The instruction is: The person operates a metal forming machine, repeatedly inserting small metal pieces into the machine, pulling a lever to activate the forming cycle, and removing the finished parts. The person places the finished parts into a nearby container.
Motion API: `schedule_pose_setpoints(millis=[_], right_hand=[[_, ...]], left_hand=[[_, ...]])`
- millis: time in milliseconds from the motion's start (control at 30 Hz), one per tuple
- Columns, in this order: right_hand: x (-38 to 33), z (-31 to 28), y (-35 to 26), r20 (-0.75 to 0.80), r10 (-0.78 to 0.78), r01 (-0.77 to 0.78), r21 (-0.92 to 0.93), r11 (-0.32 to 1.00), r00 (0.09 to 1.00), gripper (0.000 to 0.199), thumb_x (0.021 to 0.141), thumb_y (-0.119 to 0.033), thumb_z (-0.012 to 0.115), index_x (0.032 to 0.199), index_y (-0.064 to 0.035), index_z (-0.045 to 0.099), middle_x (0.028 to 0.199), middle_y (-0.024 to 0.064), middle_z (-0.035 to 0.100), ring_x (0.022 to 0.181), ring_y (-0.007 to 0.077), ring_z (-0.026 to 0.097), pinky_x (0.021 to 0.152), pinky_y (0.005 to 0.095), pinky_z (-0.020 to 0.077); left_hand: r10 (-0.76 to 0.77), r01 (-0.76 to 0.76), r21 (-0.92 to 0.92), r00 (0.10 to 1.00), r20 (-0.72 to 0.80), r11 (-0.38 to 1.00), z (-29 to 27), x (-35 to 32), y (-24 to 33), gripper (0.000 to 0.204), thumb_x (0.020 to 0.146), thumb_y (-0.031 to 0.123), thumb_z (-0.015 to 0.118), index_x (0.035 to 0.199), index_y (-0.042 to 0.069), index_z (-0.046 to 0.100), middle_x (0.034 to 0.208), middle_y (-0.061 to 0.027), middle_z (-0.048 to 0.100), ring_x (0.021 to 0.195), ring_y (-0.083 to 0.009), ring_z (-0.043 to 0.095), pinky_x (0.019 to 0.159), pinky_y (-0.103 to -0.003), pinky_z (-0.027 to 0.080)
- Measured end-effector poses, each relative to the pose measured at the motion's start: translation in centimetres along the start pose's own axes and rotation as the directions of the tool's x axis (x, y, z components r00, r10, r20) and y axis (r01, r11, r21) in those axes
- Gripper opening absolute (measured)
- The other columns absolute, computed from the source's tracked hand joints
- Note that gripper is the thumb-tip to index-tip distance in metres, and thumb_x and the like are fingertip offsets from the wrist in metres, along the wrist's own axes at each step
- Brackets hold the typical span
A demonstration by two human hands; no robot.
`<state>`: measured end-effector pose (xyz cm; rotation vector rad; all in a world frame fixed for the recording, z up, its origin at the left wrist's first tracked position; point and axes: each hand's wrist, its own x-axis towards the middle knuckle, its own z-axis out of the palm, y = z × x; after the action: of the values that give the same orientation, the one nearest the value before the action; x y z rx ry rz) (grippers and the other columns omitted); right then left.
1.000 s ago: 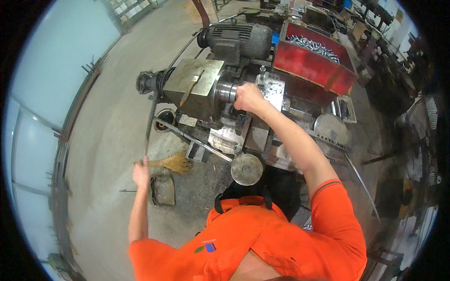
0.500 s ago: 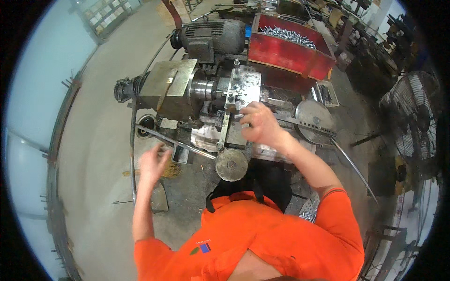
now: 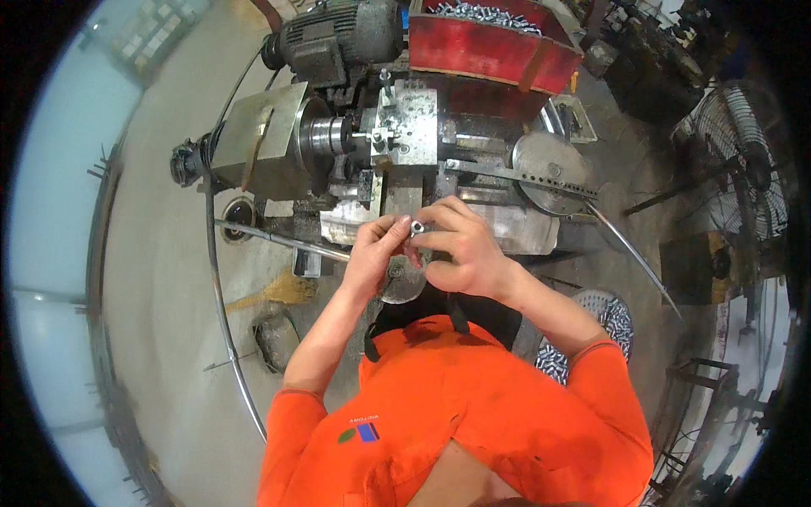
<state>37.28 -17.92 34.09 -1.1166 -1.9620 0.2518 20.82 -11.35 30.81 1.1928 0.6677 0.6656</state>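
My left hand (image 3: 372,253) and my right hand (image 3: 466,247) meet in front of the machine, fingertips almost together. Pinched between them is a small shiny metal sleeve (image 3: 416,227), its open end showing a dark hole. Fingers of both hands are closed about it and hide most of its length. Just beyond the hands stands the machine's metal tool block (image 3: 418,127) with bolts on top. To its left is the bright round spindle (image 3: 325,135). A round metal disc (image 3: 404,286) lies below my hands, partly covered by them.
A red bin (image 3: 490,51) of small metal parts stands at the back, beside a motor (image 3: 338,42). Long rods (image 3: 629,253) stick out at the right and left. A basket of metal parts (image 3: 617,325) sits near my right elbow. A fan (image 3: 735,152) is far right.
My right hand has drawn back from the tool block, and my left hand has come in from the left. Both now hold the small sleeve. The view has shifted, too.
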Motion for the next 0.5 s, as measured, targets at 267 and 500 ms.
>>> schedule_pose_setpoints(millis=[267, 500], right_hand=[[-2.7, 2.9, 1.0, -0.159, 0.093, -0.065, 0.174, 0.983, 0.983, 0.037, 0.053, -0.011, 0.061, 0.089, -0.0036, 0.065, 0.101, 0.017, 0.058, 0.09, 0.0331, 0.055, 0.078, 0.039, 0.0447], [-2.7, 3.2, 1.4, -0.217, 0.111, -0.093, 0.092, 0.991, 0.97, 0.038, 0.051, -0.013, 0.066, 0.088, -0.0052, 0.066, 0.097, 0.0169, 0.059, 0.086, 0.0327, 0.056, 0.077, 0.0373, 0.0451]], left_hand=[[-0.174, 0.173, -0.285, 0.984, 0.019, 0.943, 0.4, -0.6, -1.3, 0.031, 0.093, 0.028, 0.048, 0.079, 0.001, 0.056, 0.06, -0.0069, 0.055, 0.053, -0.0165, 0.057, 0.049, -0.028, 0.049], [-0.216, 0.211, -0.359, 0.976, 0.026, 0.909, 0.8, -0.4, -1.8, 0.037, 0.094, 0.031, 0.045, 0.074, 0.001, 0.055, 0.055, -0.0078, 0.053, 0.047, -0.0173, 0.054, 0.047, -0.028, 0.047]])
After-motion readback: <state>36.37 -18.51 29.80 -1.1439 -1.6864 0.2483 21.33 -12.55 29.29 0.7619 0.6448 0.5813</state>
